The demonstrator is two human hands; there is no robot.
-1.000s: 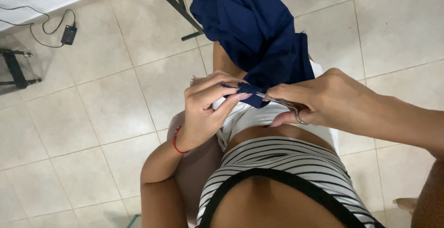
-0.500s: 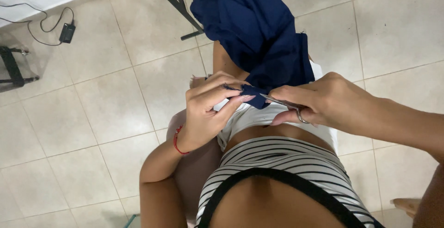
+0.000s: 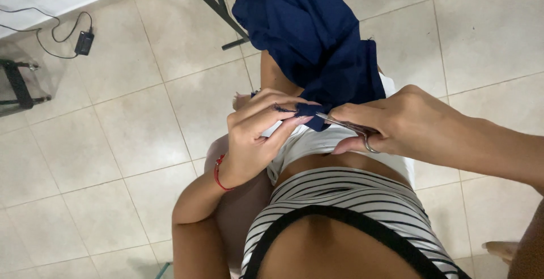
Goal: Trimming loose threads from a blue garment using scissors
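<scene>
While the left hand (image 3: pixel 258 134) pinches a dark navy cloth's (image 3: pixel 314 41) edge, the right hand (image 3: pixel 396 123), at three o'clock, grips small metal scissors (image 3: pixel 348 126) touching it.

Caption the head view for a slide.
Left hand pinches navy cloth while right hand holds small scissors at its edge.

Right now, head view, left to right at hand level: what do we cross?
Floor tiles → left hand → navy cloth edge → small scissors → right hand → floor tiles again.
</scene>
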